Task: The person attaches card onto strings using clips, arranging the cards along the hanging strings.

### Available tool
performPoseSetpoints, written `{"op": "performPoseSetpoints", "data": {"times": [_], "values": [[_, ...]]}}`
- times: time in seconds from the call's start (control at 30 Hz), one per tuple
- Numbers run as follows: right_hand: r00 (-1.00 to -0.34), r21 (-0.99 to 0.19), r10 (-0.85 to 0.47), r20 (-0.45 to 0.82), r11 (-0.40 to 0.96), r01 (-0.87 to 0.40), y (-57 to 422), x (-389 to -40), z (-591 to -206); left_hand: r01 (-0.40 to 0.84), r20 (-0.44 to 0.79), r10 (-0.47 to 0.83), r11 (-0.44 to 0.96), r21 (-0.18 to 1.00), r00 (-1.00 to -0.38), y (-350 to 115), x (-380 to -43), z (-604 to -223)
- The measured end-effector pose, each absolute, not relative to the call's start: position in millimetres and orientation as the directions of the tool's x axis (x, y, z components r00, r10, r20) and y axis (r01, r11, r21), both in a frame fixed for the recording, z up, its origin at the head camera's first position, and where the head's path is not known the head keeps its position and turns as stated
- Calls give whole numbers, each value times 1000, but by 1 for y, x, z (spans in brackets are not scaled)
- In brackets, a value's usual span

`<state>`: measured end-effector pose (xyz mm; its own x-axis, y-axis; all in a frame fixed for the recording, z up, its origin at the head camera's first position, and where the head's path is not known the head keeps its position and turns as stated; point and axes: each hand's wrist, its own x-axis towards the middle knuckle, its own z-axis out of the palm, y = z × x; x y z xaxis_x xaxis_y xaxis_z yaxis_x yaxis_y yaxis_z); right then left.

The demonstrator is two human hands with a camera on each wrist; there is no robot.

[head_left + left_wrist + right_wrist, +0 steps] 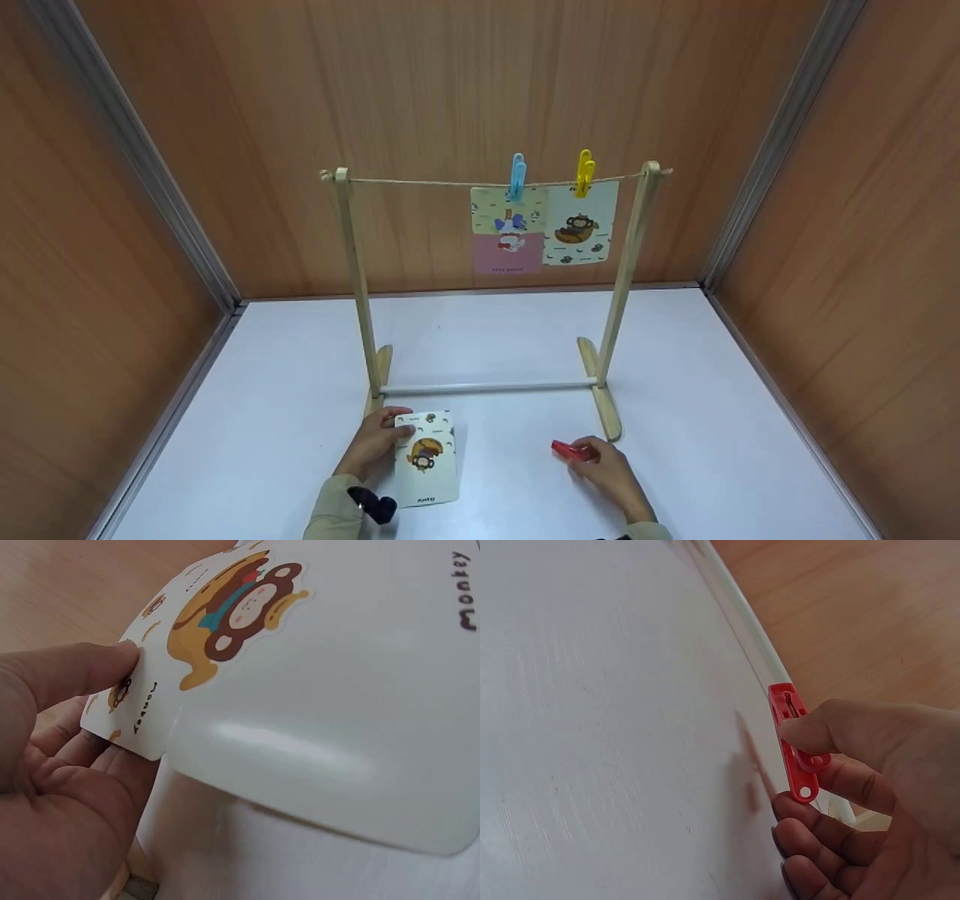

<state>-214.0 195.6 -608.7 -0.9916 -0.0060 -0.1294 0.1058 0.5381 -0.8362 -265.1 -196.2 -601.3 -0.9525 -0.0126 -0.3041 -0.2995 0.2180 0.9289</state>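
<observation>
My left hand [375,442] pinches a white card [427,480] near its upper left corner, thumb in front and fingers behind. A monkey lying on a banana is printed on the card, upside down in the head view, and the left wrist view shows the word "monkey" at one end. Between thumb and fingers, my right hand [611,472] holds a red clothespin [793,746]. In the head view the clothespin's tip points left, over the white table. The gap between the two hands is about as wide as two cards.
A wooden rack stands ahead, with a string [420,182] between its posts. A blue clothespin [517,176] holds a yellow-and-pink card [508,259] there. Beside it, a yellow clothespin [585,172] holds a monkey card [577,244]. A white rod [487,388] joins the feet. Wooden walls enclose the table.
</observation>
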Motion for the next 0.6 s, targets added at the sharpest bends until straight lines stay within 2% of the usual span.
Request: {"op": "performPoseSetpoints", "data": {"times": [0.2, 0.6], "values": [[-990, -840, 4, -140, 529, 121, 196, -215, -609, -269, -273, -9, 210, 940, -962, -195, -264, -600], [-973, -832, 77, -220, 506, 228, 195, -217, -609, -299, -304, -4, 190, 935, -953, -196, -265, -600]]}}
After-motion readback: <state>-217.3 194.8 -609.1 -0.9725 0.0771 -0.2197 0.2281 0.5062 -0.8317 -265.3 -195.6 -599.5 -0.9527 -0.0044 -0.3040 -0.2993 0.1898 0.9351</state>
